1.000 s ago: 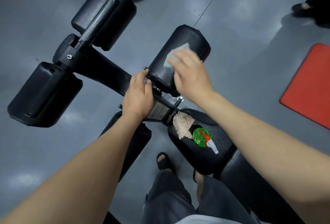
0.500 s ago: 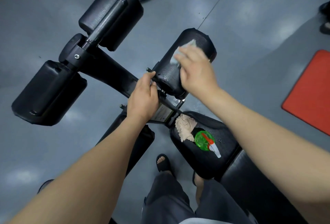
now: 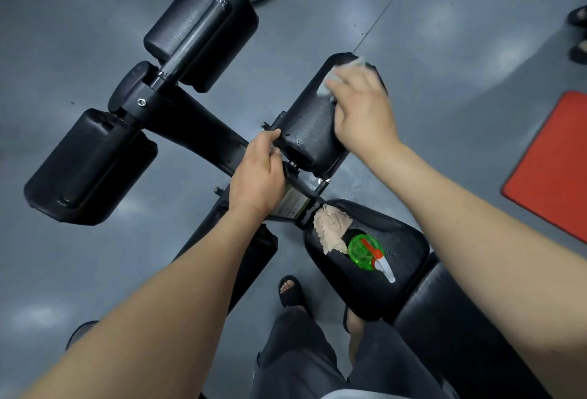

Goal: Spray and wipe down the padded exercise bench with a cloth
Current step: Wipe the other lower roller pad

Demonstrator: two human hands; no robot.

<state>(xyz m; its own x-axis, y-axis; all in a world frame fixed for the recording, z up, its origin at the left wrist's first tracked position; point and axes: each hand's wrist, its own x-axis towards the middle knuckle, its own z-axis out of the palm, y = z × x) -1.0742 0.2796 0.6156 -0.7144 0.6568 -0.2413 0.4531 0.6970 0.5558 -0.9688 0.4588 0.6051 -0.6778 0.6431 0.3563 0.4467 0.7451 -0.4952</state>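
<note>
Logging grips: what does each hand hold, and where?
Right hand presses a cloth onto the far end of the roller pad; left hand grips the frame bar beside it.

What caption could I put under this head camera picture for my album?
Right hand wipes a black roller pad with a pale cloth while the left hand grips the frame.

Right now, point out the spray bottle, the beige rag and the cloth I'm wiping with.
spray bottle [image 3: 362, 252]: head view, green body.
beige rag [image 3: 330, 230]: head view, crumpled middle.
wiping cloth [image 3: 323, 89]: head view, visible left corner.
</note>
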